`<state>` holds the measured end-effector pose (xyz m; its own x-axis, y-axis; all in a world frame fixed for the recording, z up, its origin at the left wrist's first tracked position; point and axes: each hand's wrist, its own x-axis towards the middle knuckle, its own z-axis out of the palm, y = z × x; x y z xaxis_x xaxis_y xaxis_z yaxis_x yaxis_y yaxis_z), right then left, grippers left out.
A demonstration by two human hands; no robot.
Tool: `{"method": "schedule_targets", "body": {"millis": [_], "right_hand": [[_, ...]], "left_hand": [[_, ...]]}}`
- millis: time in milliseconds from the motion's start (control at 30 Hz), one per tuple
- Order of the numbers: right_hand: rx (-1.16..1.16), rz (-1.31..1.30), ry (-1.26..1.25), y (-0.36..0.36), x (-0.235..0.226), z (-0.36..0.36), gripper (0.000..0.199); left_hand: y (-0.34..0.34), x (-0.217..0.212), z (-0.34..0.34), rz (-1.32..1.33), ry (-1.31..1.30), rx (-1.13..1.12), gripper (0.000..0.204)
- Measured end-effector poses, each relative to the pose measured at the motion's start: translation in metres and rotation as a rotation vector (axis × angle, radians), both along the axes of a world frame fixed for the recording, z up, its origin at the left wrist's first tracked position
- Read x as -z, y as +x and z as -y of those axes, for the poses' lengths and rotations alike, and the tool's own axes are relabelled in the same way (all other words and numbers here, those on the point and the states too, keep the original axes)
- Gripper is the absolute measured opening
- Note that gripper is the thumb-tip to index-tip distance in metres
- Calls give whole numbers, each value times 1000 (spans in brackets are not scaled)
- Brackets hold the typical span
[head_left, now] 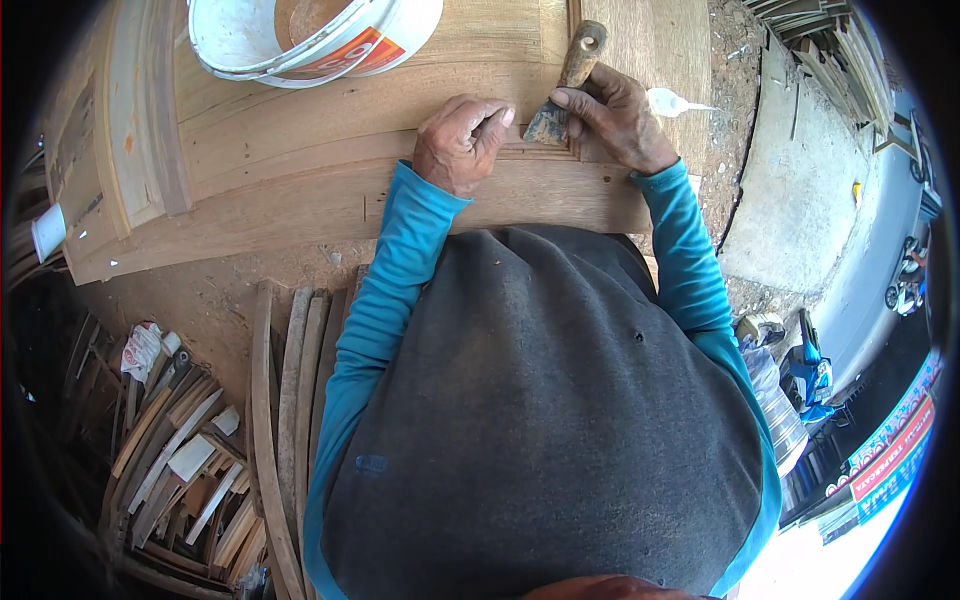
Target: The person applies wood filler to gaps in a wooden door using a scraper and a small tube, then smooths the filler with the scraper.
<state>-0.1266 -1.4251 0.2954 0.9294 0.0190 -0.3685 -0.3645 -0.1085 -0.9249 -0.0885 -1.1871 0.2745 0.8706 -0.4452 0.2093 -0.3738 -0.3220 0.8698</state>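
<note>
My right hand (622,118) grips a putty knife (578,62) with a worn wooden handle. Its handle points up and away, and its stained blade hangs down toward a panelled wooden door (330,205) lying flat before me. The blade tip is over or against the door's near frame joint; I cannot tell if it touches. Just left of the blade, my left hand (462,145) is closed, thumb pressed against curled fingers. Whatever those fingers hold, if anything, is hidden. Beside my right hand a white squeeze bottle (668,102) with a pointed nozzle lies on the wood.
A white bucket (400,45) with brown residue inside stands on the door's far left part. A white cup (48,233) is by the left edge. Scrap wood (190,460) and long strips (290,400) are piled lower left. To the right is a road (880,270) with parked motorbikes.
</note>
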Motion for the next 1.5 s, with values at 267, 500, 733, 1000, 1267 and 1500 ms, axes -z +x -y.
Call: {"method": "schedule_targets", "body": {"millis": [267,500,733,1000,1267,1500], "right_hand": [[62,12,50,1,-5,-1,27],[40,23,22,3,-6,2,27],[-57,17,20,10,-9,3,26],[-88,22,-66,9,-14,2,26],[-45,-38,10,4,-10,-4,25],[-18,-26,31,3,-6,0,23]], "left_hand": [[1,1,2,25,-4,2,12],[-1,1,2,5,-1,-5,11],[1,0,3,-11,-2,-3,11],[0,1,3,-21,11,-6,12],[1,-1,2,-26,0,3,12],[2,-3,1,-46,3,4,12]]}}
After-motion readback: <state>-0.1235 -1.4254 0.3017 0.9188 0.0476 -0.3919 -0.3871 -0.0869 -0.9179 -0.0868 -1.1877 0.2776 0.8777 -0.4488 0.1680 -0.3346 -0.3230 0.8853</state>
